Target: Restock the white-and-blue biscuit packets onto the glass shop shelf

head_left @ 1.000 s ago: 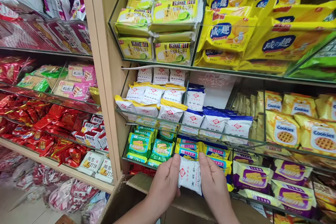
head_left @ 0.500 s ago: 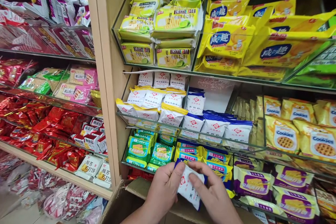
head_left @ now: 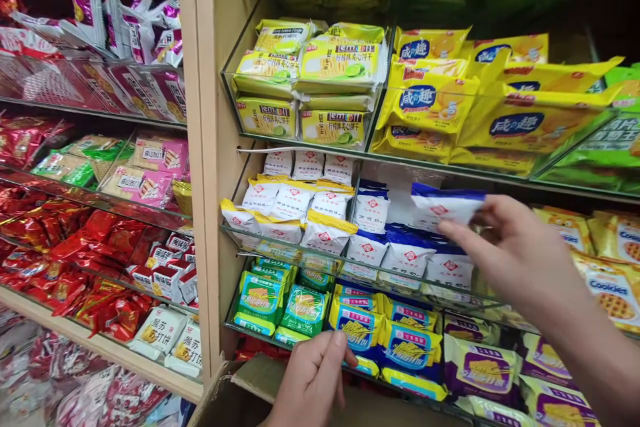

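Note:
My right hand (head_left: 520,260) is closed on the edge of a white biscuit packet (head_left: 443,205) with a blue top and a red diamond logo. That packet is held in the middle shelf, above a row of matching white-and-blue packets (head_left: 407,259). The tips of my right fingers are partly hidden behind it. My left hand (head_left: 315,377) is low in the centre with thumb and fingers pressed together, nothing showing in them. It hovers over an open cardboard box (head_left: 255,373), in front of green biscuit packets (head_left: 305,303) and blue-and-yellow packets (head_left: 410,340).
Glass-fronted shelf bins surround the hands. Yellow lemon biscuits (head_left: 337,67) fill the bin above, and white-and-yellow packets (head_left: 283,200) sit to the left. A wooden upright (head_left: 197,167) divides this unit from shelves of red packets (head_left: 90,227). Cookies packets (head_left: 607,287) stand at right.
My right hand has carried the white-and-blue packet up and right into the middle shelf. My left hand has let go of it and dropped slightly. The view has shifted a little.

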`<state>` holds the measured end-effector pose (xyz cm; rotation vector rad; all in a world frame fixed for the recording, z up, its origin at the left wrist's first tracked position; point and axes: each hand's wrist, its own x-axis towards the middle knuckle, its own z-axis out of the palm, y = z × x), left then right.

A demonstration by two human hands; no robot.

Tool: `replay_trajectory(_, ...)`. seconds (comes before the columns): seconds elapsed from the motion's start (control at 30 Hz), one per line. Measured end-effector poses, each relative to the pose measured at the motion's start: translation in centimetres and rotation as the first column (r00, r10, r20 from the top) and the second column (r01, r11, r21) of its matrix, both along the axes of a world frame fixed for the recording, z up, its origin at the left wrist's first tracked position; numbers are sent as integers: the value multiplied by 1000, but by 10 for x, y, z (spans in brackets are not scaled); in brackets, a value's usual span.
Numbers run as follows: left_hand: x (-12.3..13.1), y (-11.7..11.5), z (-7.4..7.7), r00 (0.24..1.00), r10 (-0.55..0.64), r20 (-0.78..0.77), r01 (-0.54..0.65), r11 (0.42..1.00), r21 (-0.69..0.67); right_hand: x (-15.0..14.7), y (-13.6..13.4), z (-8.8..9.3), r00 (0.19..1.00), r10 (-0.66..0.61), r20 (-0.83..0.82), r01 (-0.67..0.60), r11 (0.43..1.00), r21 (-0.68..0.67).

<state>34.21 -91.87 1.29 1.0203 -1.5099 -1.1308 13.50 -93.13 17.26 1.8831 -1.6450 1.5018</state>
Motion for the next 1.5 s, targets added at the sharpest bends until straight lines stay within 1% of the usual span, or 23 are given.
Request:
replay_trajectory(0.07,-1,3,0,997,1,78,7,994,-112,-6,-28,15,989,-115,-92,124,987,98)
replay_trajectory(0.13,-1,4,0,989,8,146,24,975,-220,-8,-54,24,963,-212,-164,246,943,225)
replay_trajectory(0.2,-1,4,0,981,9,192,49,955,-294,-6,-75,30,938,-255,-234,322,890,324)
replay_trajectory(0.23,-1,4,0,979,7,205,59,947,-316,-4,-84,31,932,-255,-259,338,870,360)
replay_trajectory(0.37,0,2,-1,975,4,224,73,939,-337,2,-108,28,950,-216,-228,299,842,450)
replay_trajectory(0.5,2,1,-1,969,-15,248,100,937,-333,1,-115,21,972,-180,-149,230,841,489)
replay_trajectory(0.57,3,0,-1,956,-52,290,146,938,-313,0,-114,20,977,-165,-136,213,829,518)
replay_trajectory(0.63,2,0,-2,945,-69,319,171,937,-305,1,-113,22,974,-163,-160,224,815,534)
replay_trajectory(0.73,0,-1,-4,952,-45,304,150,932,-331,5,-112,26,961,-176,-212,263,815,516)
replay_trajectory(0.8,-1,-1,-5,955,-29,294,135,928,-347,6,-112,27,960,-173,-222,266,813,518)
replay_trajectory(0.9,0,0,-3,944,-44,328,156,933,-325,5,-111,28,961,-154,-230,257,806,534)
replay_trajectory(1.0,0,0,-1,935,-57,349,174,934,-313,2,-108,26,948,-167,-272,286,823,490)
replay_trajectory(1.13,-2,0,-1,948,-18,317,135,927,-349,0,-106,24,931,-194,-310,322,838,440)
replay_trajectory(1.27,-3,1,-4,951,-19,308,123,938,-324,1,-101,32,915,-215,-342,345,854,388)
replay_trajectory(1.33,-3,0,-5,954,-19,298,119,939,-321,3,-89,36,905,-212,-369,344,875,341)
replay_trajectory(1.4,-2,0,-4,958,-26,284,122,937,-326,8,-64,33,900,-205,-385,317,914,255)
replay_trajectory(1.43,-1,0,-3,960,-30,279,124,937,-327,13,-46,27,911,-170,-376,266,939,220)
replay_trajectory(1.47,0,-1,-3,960,-36,276,129,936,-327,18,-26,18,929,-98,-358,178,964,199)
replay_trajectory(1.5,1,-1,-2,958,-49,284,144,934,-326,24,-3,4,947,53,-317,25,971,237)
